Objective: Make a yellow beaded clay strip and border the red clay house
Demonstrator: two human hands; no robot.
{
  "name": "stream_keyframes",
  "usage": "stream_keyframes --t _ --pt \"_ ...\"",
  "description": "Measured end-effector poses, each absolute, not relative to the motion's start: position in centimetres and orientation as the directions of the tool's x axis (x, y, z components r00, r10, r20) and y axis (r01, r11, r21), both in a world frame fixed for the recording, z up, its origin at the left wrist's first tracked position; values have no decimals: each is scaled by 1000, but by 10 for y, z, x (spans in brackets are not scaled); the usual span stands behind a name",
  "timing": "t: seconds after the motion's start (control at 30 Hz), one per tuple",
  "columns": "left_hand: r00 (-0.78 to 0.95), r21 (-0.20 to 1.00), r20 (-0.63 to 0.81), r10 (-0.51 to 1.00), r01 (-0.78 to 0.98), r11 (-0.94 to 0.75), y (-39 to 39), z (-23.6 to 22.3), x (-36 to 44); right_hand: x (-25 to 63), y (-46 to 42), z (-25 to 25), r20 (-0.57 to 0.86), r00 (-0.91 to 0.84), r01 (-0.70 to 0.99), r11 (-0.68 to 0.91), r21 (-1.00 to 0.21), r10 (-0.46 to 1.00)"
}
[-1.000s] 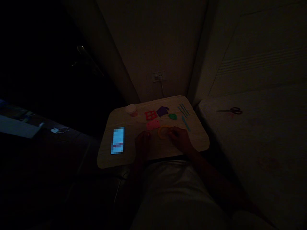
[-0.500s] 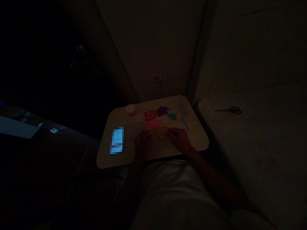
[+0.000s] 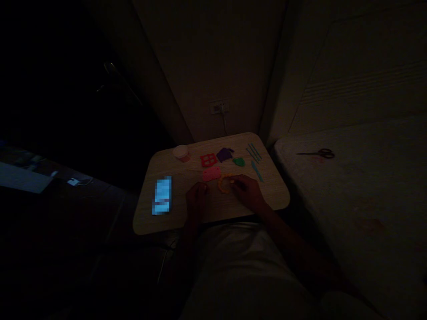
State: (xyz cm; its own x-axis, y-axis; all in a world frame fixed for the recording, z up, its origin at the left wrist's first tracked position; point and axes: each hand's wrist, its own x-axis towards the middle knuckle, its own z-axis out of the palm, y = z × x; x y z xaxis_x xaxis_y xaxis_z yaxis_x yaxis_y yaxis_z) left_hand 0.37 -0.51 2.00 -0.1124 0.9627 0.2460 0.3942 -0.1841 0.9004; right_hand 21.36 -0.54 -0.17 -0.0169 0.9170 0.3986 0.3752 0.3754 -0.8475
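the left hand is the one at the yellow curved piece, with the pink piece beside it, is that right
Not quite: the head view shows the right hand at the yellow curved piece, with the pink piece beside it.

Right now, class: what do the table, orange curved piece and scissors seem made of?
Table: wood or wood-look laminate, fairly matt; pale, streaky grain shows.
Orange curved piece: perhaps plastic or dough; bumpy outline, finish too dim.
Scissors: likely metal blades, plastic handles, going by shape; finish unclear.
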Motion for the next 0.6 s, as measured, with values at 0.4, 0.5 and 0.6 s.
stream_keyframes --t 0.4,0.5,0.6 --pt "-119 905 241 963 385 -179 -5 16 3 214 -9 2 323 6 416 291 -862 946" --pt "-121 911 244 962 370 -184 -4 15 2 214 -9 1 323 -12 400 301 -866 946" --pt "-125 915 231 965 365 -172 -4 15 2 214 -9 2 317 -17 377 300 -876 948"
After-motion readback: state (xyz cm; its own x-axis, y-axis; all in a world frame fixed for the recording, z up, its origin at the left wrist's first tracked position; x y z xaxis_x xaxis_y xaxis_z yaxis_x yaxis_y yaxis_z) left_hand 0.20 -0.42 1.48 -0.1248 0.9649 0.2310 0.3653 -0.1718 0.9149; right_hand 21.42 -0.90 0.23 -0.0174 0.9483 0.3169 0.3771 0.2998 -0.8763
